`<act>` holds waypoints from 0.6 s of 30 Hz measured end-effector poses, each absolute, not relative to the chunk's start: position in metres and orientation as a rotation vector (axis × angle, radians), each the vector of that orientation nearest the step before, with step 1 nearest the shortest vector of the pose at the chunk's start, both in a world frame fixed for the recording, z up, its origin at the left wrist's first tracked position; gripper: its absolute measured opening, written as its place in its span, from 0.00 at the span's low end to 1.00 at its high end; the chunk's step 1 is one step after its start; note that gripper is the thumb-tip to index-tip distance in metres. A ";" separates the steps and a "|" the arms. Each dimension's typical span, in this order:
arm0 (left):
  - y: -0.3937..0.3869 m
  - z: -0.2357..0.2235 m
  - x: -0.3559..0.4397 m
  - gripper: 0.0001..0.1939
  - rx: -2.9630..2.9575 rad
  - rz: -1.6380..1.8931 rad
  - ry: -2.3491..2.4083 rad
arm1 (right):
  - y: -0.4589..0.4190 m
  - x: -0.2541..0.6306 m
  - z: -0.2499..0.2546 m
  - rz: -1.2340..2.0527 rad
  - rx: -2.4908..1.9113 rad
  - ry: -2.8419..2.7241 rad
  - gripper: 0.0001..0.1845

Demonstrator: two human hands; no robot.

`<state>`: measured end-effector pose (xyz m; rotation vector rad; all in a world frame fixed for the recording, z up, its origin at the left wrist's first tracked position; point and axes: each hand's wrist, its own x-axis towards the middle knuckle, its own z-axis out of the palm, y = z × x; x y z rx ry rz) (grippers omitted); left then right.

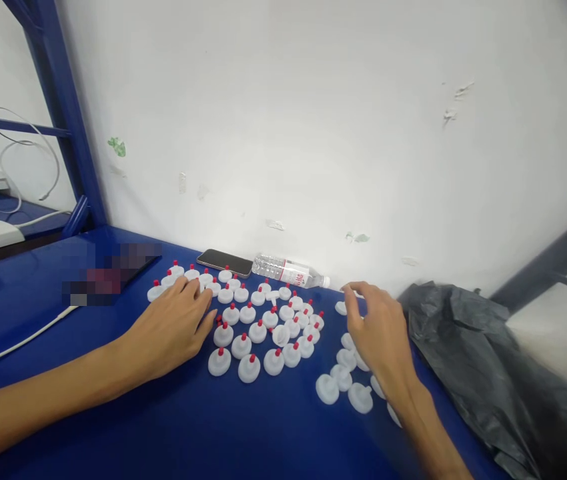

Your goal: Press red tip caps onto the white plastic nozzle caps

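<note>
Many small white plastic caps (249,369) with red tips stand spread over the blue surface in the middle. My left hand (176,327) lies over the left part of this group, palm down, with fingers loosely stretched; the caps under its fingertips are partly hidden. On the right is a smaller group of white caps (327,389) that show no red tips. Above these caps hovers my right hand (378,330), its fingers bent forward and the thumb apart from the index finger. Nothing shows between them, and the hand and forearm cover some of the caps.
Along the white wall lie a dark phone (224,262) and a clear water bottle (291,271) on its side. A blurred-out device with a white cable (18,345) rests at left. A black plastic bag (458,347) fills the right side. A blue metal frame (71,113) rises at left.
</note>
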<state>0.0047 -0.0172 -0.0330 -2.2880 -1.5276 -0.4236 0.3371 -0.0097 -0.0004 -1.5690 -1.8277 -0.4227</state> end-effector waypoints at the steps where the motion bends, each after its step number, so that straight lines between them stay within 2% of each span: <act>1: -0.016 -0.036 0.003 0.15 -2.243 -0.368 -1.550 | -0.007 0.345 -0.002 -0.411 -1.643 -1.832 0.13; 10: -0.010 -0.044 0.000 0.11 -2.310 -0.127 -1.589 | 0.018 0.378 -0.043 -0.134 -2.046 -2.021 0.28; 13: -0.006 -0.048 -0.002 0.11 -2.325 -0.106 -1.555 | 0.020 0.380 -0.050 -0.026 -2.076 -2.063 0.29; 18: -0.001 -0.055 -0.006 0.10 -2.375 -0.192 -1.493 | 0.020 0.378 -0.048 -0.044 -1.998 -2.107 0.27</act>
